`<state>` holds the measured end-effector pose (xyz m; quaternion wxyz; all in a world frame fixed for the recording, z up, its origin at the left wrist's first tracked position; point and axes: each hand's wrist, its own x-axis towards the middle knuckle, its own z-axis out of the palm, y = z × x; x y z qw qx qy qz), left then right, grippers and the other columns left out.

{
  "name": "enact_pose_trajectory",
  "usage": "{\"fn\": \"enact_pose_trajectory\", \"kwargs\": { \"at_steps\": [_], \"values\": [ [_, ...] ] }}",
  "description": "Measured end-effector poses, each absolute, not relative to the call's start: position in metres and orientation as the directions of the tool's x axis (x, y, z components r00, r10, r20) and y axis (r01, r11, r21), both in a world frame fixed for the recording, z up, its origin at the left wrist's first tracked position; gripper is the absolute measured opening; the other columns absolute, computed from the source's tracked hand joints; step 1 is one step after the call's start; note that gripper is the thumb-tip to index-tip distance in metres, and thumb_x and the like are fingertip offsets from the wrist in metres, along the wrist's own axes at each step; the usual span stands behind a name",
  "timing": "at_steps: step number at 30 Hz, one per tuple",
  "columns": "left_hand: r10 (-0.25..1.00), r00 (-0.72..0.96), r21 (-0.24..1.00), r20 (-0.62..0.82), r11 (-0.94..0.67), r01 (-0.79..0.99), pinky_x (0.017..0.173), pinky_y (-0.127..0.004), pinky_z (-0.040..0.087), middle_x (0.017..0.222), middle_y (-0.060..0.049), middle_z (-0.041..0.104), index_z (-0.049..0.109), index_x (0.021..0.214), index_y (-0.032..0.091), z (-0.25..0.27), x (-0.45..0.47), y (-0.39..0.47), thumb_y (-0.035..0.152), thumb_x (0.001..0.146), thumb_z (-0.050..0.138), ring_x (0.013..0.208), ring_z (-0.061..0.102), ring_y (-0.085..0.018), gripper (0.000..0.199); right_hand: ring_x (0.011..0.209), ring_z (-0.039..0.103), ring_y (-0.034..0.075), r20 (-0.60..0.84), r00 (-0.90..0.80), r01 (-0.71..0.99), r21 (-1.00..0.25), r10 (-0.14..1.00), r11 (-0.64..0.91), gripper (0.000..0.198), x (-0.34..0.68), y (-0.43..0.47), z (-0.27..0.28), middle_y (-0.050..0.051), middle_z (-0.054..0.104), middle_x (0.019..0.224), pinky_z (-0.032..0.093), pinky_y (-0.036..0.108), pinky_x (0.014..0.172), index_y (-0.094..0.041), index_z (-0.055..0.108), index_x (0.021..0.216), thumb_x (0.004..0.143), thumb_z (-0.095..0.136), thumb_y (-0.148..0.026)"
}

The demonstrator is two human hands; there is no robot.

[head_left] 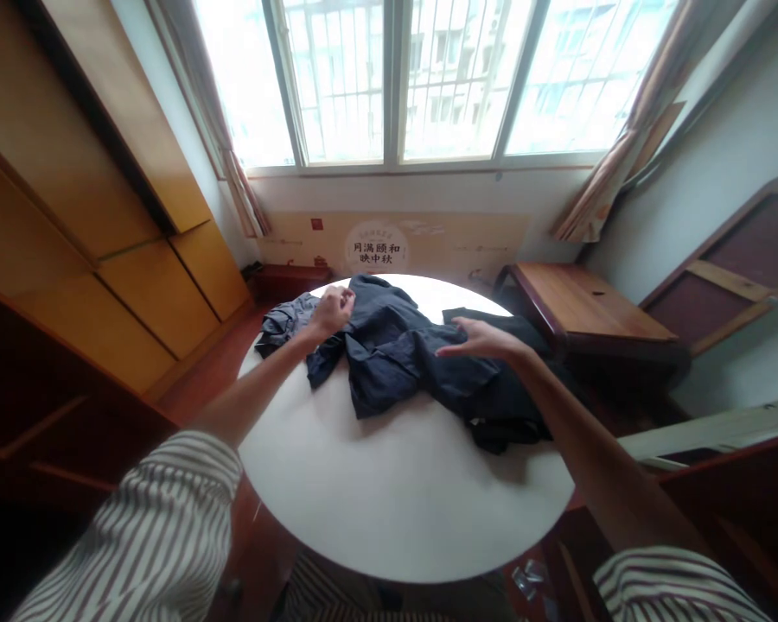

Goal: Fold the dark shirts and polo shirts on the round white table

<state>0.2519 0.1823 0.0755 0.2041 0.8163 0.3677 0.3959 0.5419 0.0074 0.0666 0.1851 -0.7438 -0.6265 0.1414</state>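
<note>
A dark navy garment (pixel 385 363) lies spread and wrinkled across the far half of the white round table (pixel 389 501). My left hand (pixel 334 311) is over its left part, with fingers curled in; whether cloth is caught between them is hard to see. On the other side, my right hand (pixel 483 339) hovers at or just above the dark cloth, thumb and fingers apart. A bunched greyish-blue cloth (pixel 285 320) sits at the table's left edge, left of my left hand. More dark fabric (pixel 509 402) lies under my right forearm and reaches the table's right edge.
Yellow-brown cabinets (pixel 123 294) line the left side. A wooden side table (pixel 589 302) stands beyond the table at the right, near a leaning wooden frame (pixel 732 268). Barred windows (pixel 389 82) with curtains (pixel 602 186) fill the far wall.
</note>
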Motion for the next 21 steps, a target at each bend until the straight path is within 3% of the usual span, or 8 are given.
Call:
{"fn": "enact_pose_trajectory", "kwargs": {
  "at_steps": [3,5,8,12,14,17,21],
  "values": [
    [0.732,0.594,0.6,0.335,-0.652,0.464,0.074,-0.034,0.05,0.069,-0.004,0.06,0.06,0.074,0.019,0.022,0.23,0.124,0.042,0.079,0.074,0.07,0.063,-0.023,0.027,0.099,0.064,0.034,-0.039,0.116,0.893,-0.433,0.992,-0.121,0.057,0.55,-0.006,0.034,0.015,0.069,0.103,0.05,0.041,0.092,-0.014,0.073,0.1,0.058,0.083,-0.053],
    [0.695,0.687,0.541,0.21,-0.668,0.511,0.078,-0.037,0.051,0.081,-0.007,0.065,0.064,0.095,0.019,-0.001,0.219,0.093,0.051,0.07,0.079,0.079,0.066,-0.028,0.044,0.092,0.064,0.03,0.023,0.079,0.913,-0.403,0.997,-0.063,0.033,0.552,-0.01,0.022,0.012,0.068,0.093,0.049,0.038,0.088,-0.017,0.074,0.085,0.065,0.078,-0.042],
    [0.66,0.735,0.43,0.157,-0.715,0.55,0.093,-0.043,0.049,0.111,-0.014,0.064,0.051,0.131,0.017,-0.021,0.21,0.068,0.052,0.066,0.081,0.104,0.063,-0.035,0.079,0.087,0.064,0.027,0.094,0.08,0.908,-0.417,0.992,-0.033,0.012,0.553,-0.011,0.02,0.01,0.069,0.087,0.049,0.036,0.085,-0.02,0.072,0.077,0.073,0.065,-0.029],
    [0.592,0.791,0.422,0.154,-0.763,0.489,0.103,-0.042,0.045,0.122,-0.016,0.062,0.052,0.136,0.016,-0.024,0.204,0.068,0.02,0.079,0.063,0.116,0.06,-0.032,0.058,0.085,0.065,0.026,0.226,0.182,0.849,-0.527,0.957,-0.037,0.025,0.55,-0.012,0.04,0.01,0.071,0.089,0.049,0.037,0.083,-0.019,0.071,0.093,0.085,0.05,-0.03],
    [0.571,0.785,0.475,0.24,-0.774,0.418,0.105,-0.04,0.044,0.124,-0.014,0.063,0.057,0.131,0.017,-0.01,0.199,0.075,0.013,0.084,0.052,0.118,0.06,-0.029,0.048,0.085,0.064,0.026,0.339,0.256,0.822,-0.57,0.906,-0.019,0.028,0.548,-0.015,0.056,0.01,0.071,0.089,0.049,0.038,0.082,-0.018,0.07,0.098,0.088,0.05,-0.035],
    [0.617,0.645,0.551,0.452,-0.761,0.342,0.1,-0.036,0.047,0.119,-0.011,0.067,0.062,0.124,0.019,0.03,0.184,0.088,0.023,0.094,0.047,0.112,0.063,-0.026,0.034,0.075,0.064,0.024,0.419,0.369,0.717,-0.697,0.83,0.034,0.035,0.545,-0.023,0.083,0.008,0.07,0.081,0.051,0.036,0.073,-0.018,0.069,0.096,0.086,0.059,-0.049],
    [0.713,0.291,0.658,0.639,-0.701,0.275,0.073,-0.026,0.051,0.087,-0.004,0.068,0.069,0.101,0.017,0.09,0.156,0.106,0.046,0.093,0.057,0.083,0.065,-0.019,0.032,0.058,0.06,0.017,0.325,0.437,0.445,-0.889,0.839,0.112,0.045,0.543,-0.041,0.117,0.004,0.067,0.072,0.048,0.029,0.055,-0.018,0.069,0.095,0.078,0.068,-0.06]
  ]
}}
